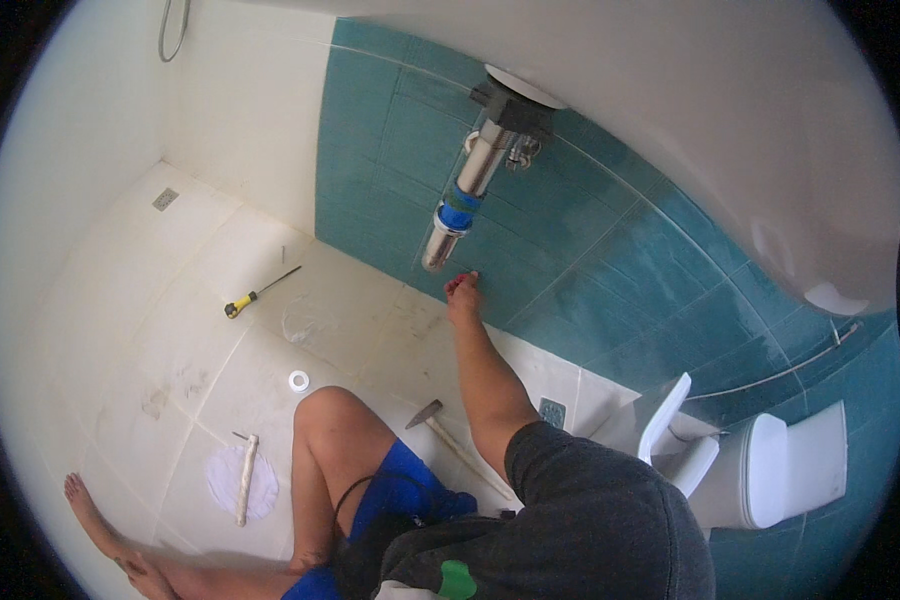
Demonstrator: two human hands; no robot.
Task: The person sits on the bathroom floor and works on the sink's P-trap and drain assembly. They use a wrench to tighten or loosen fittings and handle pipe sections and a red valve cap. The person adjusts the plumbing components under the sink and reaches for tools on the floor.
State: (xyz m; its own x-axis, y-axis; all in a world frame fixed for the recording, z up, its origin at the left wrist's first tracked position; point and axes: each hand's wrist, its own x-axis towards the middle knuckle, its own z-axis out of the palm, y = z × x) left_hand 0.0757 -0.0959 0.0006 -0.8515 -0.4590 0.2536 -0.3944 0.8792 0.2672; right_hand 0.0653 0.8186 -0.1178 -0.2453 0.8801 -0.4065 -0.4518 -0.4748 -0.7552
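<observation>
My right hand point(462, 288) is closed in a pinch beside the teal tiled wall point(560, 260), just below and right of the lower end of a chrome drain pipe point(485, 155). Whatever sits between its fingertips is too small to make out. A blue collar point(460, 205) circles the pipe, which slants down from a dark block point(515, 108) under the white basin point(670, 100). A hammer point(426, 413) with a pale handle lies on the floor near my right forearm. I cannot see my left hand.
A yellow-and-black screwdriver point(238, 305), a white ring point(299, 380) and a pale-handled tool point(247, 480) on a round white patch point(220, 480) lie about my legs. Floor drains point(165, 199) are set in the tiles. The white toilet point(765, 470) stands at right.
</observation>
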